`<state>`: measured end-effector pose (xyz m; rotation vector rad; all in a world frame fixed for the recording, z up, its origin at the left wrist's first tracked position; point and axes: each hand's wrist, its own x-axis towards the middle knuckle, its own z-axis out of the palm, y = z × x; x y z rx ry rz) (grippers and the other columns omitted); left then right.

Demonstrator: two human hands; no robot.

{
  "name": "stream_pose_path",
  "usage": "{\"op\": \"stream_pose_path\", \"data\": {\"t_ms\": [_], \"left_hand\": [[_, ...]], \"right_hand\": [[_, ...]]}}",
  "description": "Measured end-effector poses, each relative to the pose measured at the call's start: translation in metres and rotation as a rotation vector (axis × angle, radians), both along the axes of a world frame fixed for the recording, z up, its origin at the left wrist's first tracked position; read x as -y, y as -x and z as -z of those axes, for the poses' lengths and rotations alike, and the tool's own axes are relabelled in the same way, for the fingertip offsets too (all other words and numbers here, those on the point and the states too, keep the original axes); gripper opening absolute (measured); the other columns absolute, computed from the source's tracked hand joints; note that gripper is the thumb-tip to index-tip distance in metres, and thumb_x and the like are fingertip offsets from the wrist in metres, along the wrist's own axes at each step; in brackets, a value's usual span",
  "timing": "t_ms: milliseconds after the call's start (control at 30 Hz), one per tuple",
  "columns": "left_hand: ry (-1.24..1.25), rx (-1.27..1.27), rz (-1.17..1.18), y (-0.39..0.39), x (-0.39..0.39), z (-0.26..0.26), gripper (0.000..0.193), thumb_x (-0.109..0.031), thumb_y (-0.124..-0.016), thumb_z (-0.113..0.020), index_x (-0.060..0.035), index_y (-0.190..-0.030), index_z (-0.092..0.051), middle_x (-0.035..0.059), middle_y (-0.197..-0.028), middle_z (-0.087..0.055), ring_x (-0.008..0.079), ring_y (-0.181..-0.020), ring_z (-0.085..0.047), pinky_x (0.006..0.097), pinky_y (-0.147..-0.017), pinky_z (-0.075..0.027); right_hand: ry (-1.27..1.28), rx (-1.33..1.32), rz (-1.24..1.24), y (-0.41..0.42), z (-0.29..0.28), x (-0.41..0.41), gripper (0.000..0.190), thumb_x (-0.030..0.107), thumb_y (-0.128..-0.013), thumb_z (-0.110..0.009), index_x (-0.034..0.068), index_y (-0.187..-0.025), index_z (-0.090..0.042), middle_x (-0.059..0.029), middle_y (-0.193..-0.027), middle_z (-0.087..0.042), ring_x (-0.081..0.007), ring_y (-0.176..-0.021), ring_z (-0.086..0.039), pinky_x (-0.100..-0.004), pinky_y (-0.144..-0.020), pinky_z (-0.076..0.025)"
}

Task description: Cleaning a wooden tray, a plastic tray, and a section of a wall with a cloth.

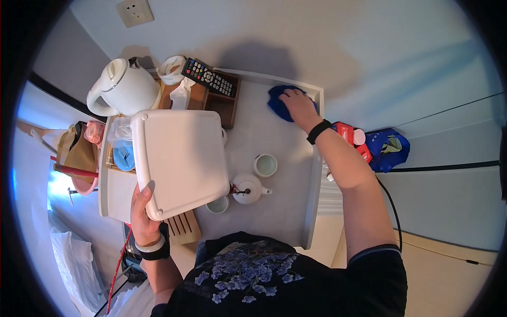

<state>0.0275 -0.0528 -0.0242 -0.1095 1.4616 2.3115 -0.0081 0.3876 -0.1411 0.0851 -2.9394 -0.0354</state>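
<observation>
My left hand [144, 216] grips the near left corner of a white plastic box or tray [180, 158]; its smooth flat face, with small round feet at the corners, is towards me. My right hand [299, 106] presses on a dark blue cloth [279, 105] in the far right corner of the grey tabletop [253, 130]. Between my arms stands a white teapot [247, 186] with a spout pointing right. One white cup [265, 165] is just behind it. A second cup [218, 205], at the teapot's left, is partly covered by the white box.
At the back left are a white electric kettle [126, 89], a tape roll [171, 70] and a black remote control [210, 77] lying on a wooden organizer [222, 109]. A raised rim [315, 190] borders the table. Red packages [344, 132] and a blue bag [388, 148] sit beyond it.
</observation>
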Motion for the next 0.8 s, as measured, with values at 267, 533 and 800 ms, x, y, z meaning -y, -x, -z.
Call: {"op": "stream_pose_path", "data": {"t_ms": [267, 533, 800], "left_hand": [[-0.012, -0.022, 0.037, -0.001, -0.001, -0.005, 0.056, -0.024, -0.081, -0.062, 0.0069, -0.124, -0.042, 0.0133, -0.107, -0.058, 0.0193, -0.094, -0.06, 0.0274, -0.082, -0.048], [-0.046, -0.043, 0.029, -0.001, 0.007, 0.0, 0.057, -0.023, -0.081, -0.062, 0.0077, -0.124, -0.042, 0.0153, -0.11, -0.057, 0.0198, -0.096, -0.059, 0.0277, -0.084, -0.048], [-0.064, -0.027, 0.064, -0.004, 0.004, 0.002, 0.058, -0.023, -0.081, -0.062, 0.0082, -0.124, -0.04, 0.0158, -0.111, -0.057, 0.0206, -0.098, -0.059, 0.0291, -0.086, -0.047]], "right_hand": [[-0.078, 0.259, 0.559, 0.01, 0.005, 0.003, 0.027, 0.014, -0.082, -0.052, 0.0, -0.105, -0.053, -0.0203, -0.102, -0.05, -0.0437, -0.095, -0.056, -0.0454, -0.078, -0.051], [0.071, 0.304, 0.43, -0.019, -0.005, 0.013, 0.026, 0.007, -0.079, -0.05, -0.007, -0.101, -0.048, -0.0294, -0.1, -0.049, -0.0405, -0.081, -0.061, -0.0427, -0.069, -0.053], [0.036, 0.592, 0.078, -0.112, -0.042, 0.064, 0.056, 0.028, -0.074, -0.067, -0.011, -0.109, -0.047, -0.0283, -0.105, -0.048, -0.0469, -0.097, -0.054, -0.0466, -0.075, -0.051]]}}
